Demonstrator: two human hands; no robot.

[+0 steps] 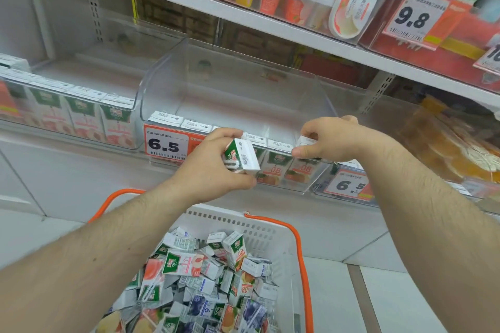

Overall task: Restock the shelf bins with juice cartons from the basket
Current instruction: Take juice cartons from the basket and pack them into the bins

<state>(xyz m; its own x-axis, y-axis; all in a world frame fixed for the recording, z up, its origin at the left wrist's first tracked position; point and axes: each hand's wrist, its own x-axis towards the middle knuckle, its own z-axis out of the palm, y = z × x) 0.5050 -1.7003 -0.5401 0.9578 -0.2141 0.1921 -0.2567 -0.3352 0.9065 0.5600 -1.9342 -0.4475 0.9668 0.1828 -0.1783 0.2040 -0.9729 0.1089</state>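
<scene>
The left hand gripped a juice carton, tilted, just in front of the clear shelf bin. The right hand pinched another carton at the bin's front right corner, at the right end of the row of cartons standing along the front wall. Below, the white basket with orange handles held a loose heap of cartons.

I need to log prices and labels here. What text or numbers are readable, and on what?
"6.5": price tag on the middle bin.
"6.5": second price tag, right bin.
"9.8": upper-shelf tag.
"100%": carton in the basket.
"08": shelved carton.
Tag small print: too blurred.
</scene>
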